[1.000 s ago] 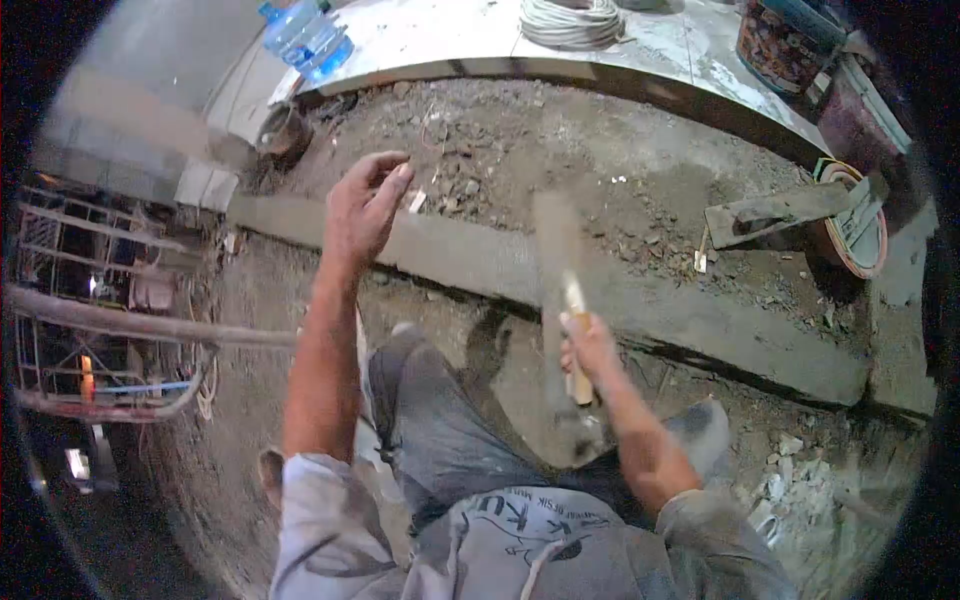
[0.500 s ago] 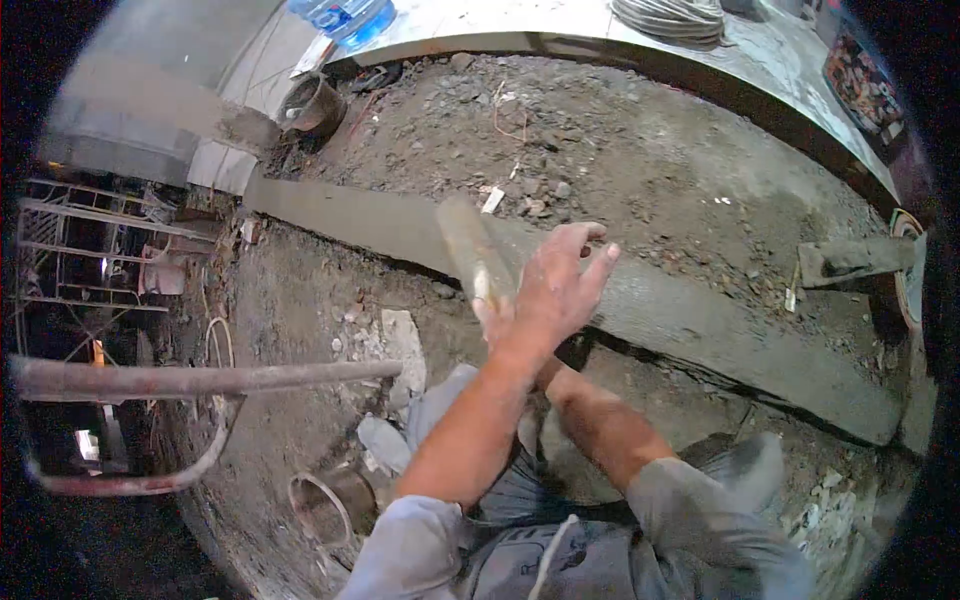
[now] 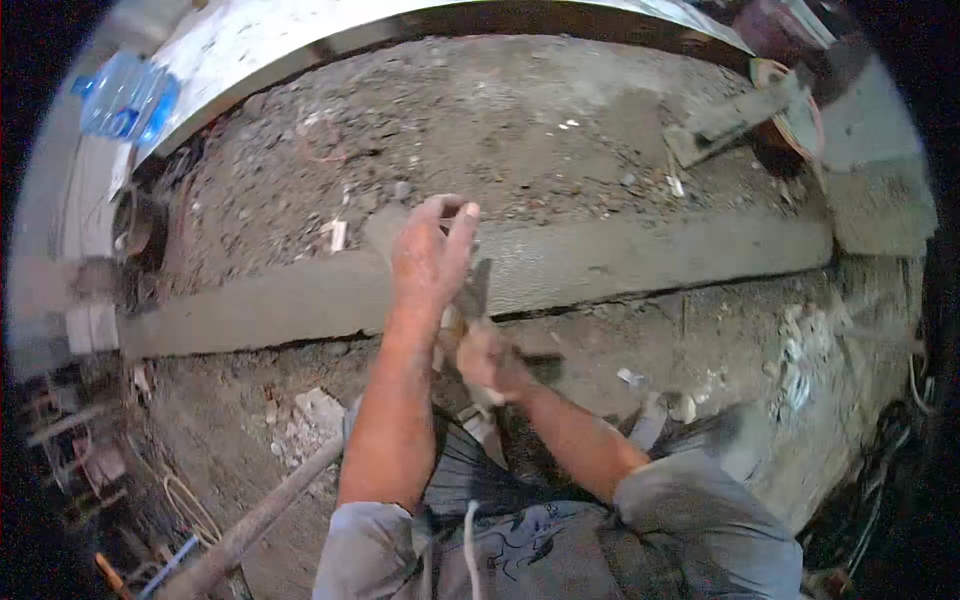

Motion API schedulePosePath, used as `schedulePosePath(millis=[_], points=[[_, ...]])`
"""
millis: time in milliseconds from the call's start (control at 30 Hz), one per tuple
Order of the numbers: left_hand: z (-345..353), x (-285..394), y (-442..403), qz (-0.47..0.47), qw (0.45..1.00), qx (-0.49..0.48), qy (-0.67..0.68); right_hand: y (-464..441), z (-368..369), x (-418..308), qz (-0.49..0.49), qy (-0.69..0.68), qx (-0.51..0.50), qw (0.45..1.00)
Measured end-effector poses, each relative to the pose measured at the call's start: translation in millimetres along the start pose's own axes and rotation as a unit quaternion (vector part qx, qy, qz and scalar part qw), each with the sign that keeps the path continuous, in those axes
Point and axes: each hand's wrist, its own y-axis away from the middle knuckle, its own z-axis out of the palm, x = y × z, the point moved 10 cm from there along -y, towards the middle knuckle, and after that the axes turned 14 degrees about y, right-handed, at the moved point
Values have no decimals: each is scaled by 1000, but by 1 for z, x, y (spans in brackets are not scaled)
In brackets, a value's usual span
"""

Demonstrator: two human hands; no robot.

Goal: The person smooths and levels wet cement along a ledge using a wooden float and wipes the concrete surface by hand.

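Note:
A long grey concrete strip (image 3: 640, 255), smooth and damp-looking on top, crosses the view in front of me. Above its middle is my left hand (image 3: 430, 250), fingers loosely curled with a gap to the thumb and nothing visible in them. Lower and to the right, my right hand (image 3: 488, 360) is wrapped around the handle of a flat trowel-like tool. Its dark, narrow blade (image 3: 476, 288) points up toward the strip, blurred and partly behind my left hand. Whether the blade touches the concrete I cannot tell.
Beyond the strip lies rubble-strewn soil (image 3: 500, 130), edged by a pale raised slab (image 3: 330, 25). A blue water bottle (image 3: 130, 100) and a dark bucket (image 3: 140, 228) are at left. A board (image 3: 735, 120) lies at right. A pole (image 3: 255, 510) slants at lower left.
My view has turned right, so the strip now lies nearly level. My crossed forearms have come apart; the right hand with the tool has shifted lower and right of the left hand.

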Motion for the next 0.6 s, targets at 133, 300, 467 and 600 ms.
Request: schedulePosePath(millis=[133, 300, 467, 600], points=[[63, -2, -15, -8, 998, -66, -9, 73, -47, 99, 360, -183, 24, 915], [153, 53, 8, 105, 983, -149, 36, 164, -151, 173, 528, -217, 167, 804], [173, 60, 19, 132, 973, -177, 70, 181, -205, 200, 531, -289, 241, 759], [148, 59, 7, 32, 981, -163, 95, 175, -195, 208, 539, -366, 277, 707]])
